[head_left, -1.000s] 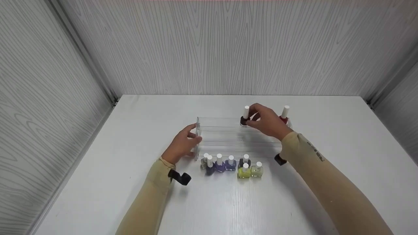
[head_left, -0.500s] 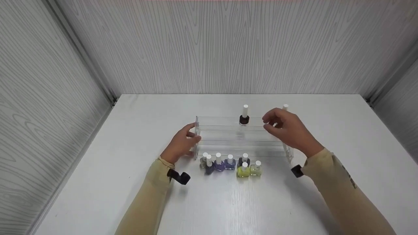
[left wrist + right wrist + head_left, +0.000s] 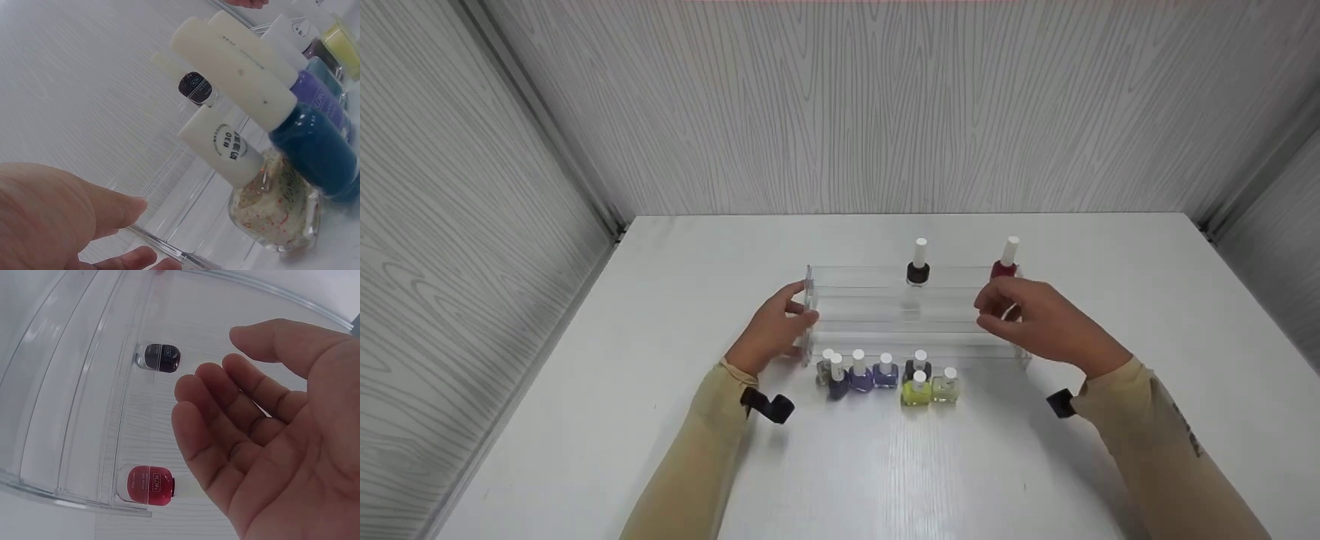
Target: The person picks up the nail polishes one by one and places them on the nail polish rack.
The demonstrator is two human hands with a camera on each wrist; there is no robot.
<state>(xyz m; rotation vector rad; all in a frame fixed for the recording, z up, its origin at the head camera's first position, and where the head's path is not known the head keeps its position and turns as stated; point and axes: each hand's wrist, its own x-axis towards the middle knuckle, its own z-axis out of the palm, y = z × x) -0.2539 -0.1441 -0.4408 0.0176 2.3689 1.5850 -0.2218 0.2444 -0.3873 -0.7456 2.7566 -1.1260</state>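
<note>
A clear acrylic nail polish rack (image 3: 855, 328) with stepped tiers stands on the table. My left hand (image 3: 772, 330) grips its left side panel, thumb in front and fingers behind. My right hand (image 3: 1039, 322), fingers loosely bent and holding nothing, hovers over the rack's right part. On the top tier a dark nail polish bottle (image 3: 918, 273) stands upright near the middle. A red nail polish bottle (image 3: 149, 485) stands at the right end of that tier, its lower part hidden behind my right hand in the head view.
In front of the rack stand several white-capped bottles: glittery (image 3: 275, 208), dark blue (image 3: 838, 388), purple (image 3: 860, 380), blue-violet (image 3: 886, 376), dark (image 3: 911, 369), yellow (image 3: 916, 394) and pale green (image 3: 945, 389). A wood-grain wall (image 3: 840, 105) rises behind the table.
My right hand has let go of the dark bottle, leaving it on the top tier, and drawn back to the right and toward me. My left hand stays on the rack.
</note>
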